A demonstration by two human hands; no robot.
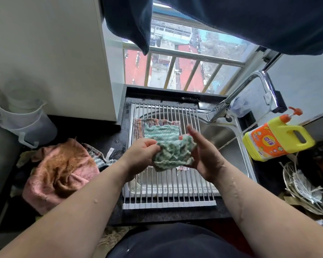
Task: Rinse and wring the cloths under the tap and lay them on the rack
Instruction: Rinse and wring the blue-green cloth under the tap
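Note:
A crumpled green-and-white wavy cloth [172, 154] hangs above the metal rod rack [168, 190] that spans the sink. My left hand [141, 155] pinches its left edge. My right hand [203, 155] is against its right side with straight fingers and looks blurred. Two cloths lie flat on the far part of the rack: a green-and-white one [161, 132] on top of a striped multicolour one [139, 128]. The tap [237, 95] stands at the right rear of the sink, and I see no water running from it.
A pink-orange towel [62, 172] lies heaped on the dark counter to the left, over a checked cloth. Clear plastic jugs [21, 118] stand at far left. A yellow detergent bottle [278, 136] sits right of the sink. Dark fabric hangs overhead before the window.

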